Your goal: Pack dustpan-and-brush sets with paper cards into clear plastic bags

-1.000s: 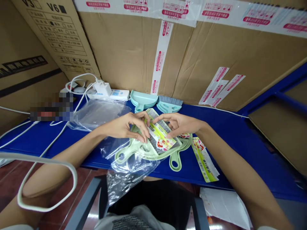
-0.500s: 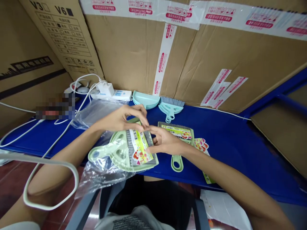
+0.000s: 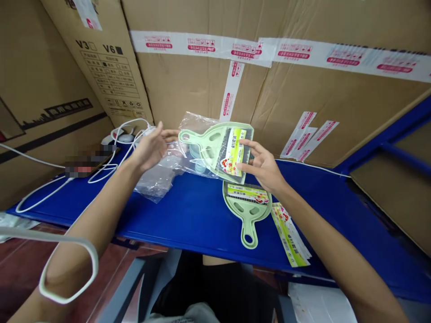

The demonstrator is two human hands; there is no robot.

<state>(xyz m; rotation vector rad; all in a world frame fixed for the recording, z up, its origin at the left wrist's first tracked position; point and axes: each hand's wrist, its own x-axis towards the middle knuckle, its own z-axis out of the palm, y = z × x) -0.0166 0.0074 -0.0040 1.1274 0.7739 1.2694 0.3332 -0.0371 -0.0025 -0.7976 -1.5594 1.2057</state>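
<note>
Above blue table point(image 3: 161, 224), before taped cardboard point(image 3: 188, 85): right hand point(image 3: 264, 168) tight on green dustpan point(image 3: 209, 154), left hand point(image 3: 150, 149), grip unclear.

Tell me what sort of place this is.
Probably a packing station: the right hand holds a green dustpan set, and printed cards and clear plastic lie on the blue table.

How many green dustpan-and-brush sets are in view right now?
2: one green set held up in the right hand, and a second set lying on the blue table, left of the printed cards. Others could be hidden.
</note>
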